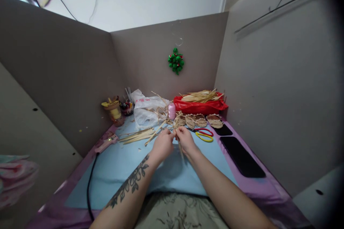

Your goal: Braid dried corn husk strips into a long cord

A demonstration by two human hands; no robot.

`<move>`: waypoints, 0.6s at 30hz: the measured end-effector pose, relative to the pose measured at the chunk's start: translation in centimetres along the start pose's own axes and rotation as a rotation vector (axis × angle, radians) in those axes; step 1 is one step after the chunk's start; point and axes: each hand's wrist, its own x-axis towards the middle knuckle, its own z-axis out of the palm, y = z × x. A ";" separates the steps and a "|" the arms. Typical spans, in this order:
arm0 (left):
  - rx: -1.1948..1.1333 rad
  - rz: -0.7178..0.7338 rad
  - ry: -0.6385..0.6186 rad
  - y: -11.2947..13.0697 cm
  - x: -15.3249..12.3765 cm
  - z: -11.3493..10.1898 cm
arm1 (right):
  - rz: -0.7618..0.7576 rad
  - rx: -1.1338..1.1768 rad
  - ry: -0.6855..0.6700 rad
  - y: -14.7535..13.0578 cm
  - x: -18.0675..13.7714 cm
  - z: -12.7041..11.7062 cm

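Blue cloth point(120, 168), grey panels point(145, 57) around | left hand point(163, 145), right hand point(186, 140): fingertips together, both pinched on a thin strip point(181, 149) between them, over the cloth, tail blurred | just beyond, I log scissors point(197, 134) at right, straw point(139, 136) at left, pink spool point(172, 111) ahead | farther: white bag point(146, 109), red bag point(199, 107), green ornament point(176, 61)

- Pinching a thin strip point(181, 148) at the fingertips of left hand point(163, 143) and right hand point(186, 140), above a blue mat point(120, 171).
- With red-and-yellow-handled scissors point(197, 132) just beside right hand.
- With loose straw strips point(138, 136) left of left hand, near a pink glue gun point(105, 145).
- With a pink thread spool point(172, 111) beyond both hands, between a white plastic bag point(145, 110) and a red bag point(197, 107) of straw point(201, 96).
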 end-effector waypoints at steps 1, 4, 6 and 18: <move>-0.047 -0.014 0.017 -0.3 0.2 0.1 | 0.003 0.011 -0.002 0.1 0.1 0.1; -0.213 -0.134 0.149 -1.3 1.2 0.4 | 0.034 0.046 -0.030 0.0 0.2 0.1; -0.359 -0.181 0.159 -1.8 1.9 0.7 | 0.052 0.066 -0.063 -0.2 0.2 0.1; -0.617 -0.198 -0.052 -2.9 2.7 1.0 | -0.045 -0.143 -0.117 -0.6 0.3 -0.6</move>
